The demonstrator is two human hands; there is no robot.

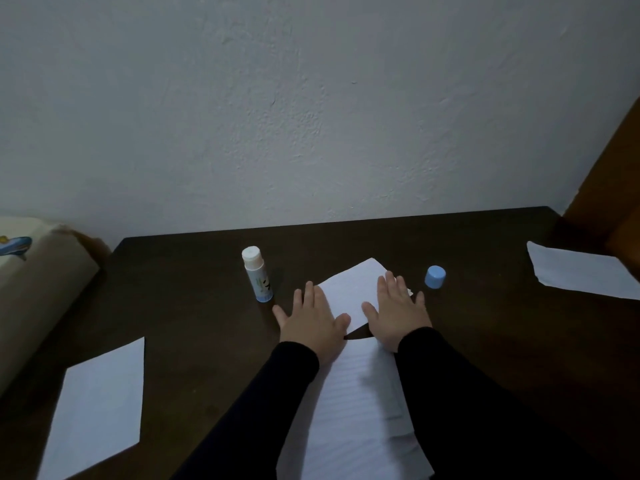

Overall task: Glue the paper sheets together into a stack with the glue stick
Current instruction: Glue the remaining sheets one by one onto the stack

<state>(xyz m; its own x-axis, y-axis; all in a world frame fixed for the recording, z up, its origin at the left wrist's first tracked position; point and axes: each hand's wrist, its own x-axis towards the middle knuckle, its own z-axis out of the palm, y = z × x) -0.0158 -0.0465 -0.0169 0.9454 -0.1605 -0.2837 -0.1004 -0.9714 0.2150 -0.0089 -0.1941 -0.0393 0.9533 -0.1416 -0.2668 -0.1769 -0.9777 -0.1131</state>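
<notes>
Now | white paper sheet flat | both palms pressing it

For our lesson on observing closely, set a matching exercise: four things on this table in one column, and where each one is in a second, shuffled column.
Things:
1. glue stick
2. cap
3. small sheet
4. lined stack

Places:
A. under both hands
B. standing upright, left of the left hand
C. between the sleeves, nearest the camera
D. right of the right hand, off the glue stick

Pairs: 1-B, 2-D, 3-A, 4-C
</notes>
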